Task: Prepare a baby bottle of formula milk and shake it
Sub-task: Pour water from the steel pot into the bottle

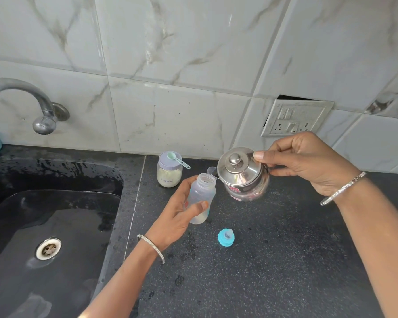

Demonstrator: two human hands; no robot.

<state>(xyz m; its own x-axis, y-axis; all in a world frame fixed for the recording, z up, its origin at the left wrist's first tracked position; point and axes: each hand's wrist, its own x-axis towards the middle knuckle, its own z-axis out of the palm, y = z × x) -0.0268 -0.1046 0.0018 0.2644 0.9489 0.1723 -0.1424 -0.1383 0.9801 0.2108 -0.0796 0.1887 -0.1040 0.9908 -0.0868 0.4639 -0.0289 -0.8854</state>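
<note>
I have the left hand (182, 216) wrapped around the baby bottle (201, 198), thumb across its front and fingers curled behind, holding it off the counter (274, 267) and leaning toward the right. Its mouth is uncapped and a little pale liquid sits at its base. The right hand (308, 164) grips the glass kettle (244, 180) by a handle I mostly cannot see under the fingers, with the thumb pressing on the edge of the steel lid (236, 164). The kettle is tipped to the left, and its clear spout (211, 171) is just at the bottle's rim; I cannot tell whether anything is flowing.

Behind the bottle, against the tiled wall, stands the formula jar (169, 174), lid on, with a green scoop (177, 159) lying across the top. The blue teat cap (225, 237) lies on its side on the counter, in front of the bottle and apart from it. To the left is the wet black sink (83, 216) under a metal tap (32, 99), and a wall socket (296, 119) sits just above the right hand. Each wrist wears a thin bangle
</note>
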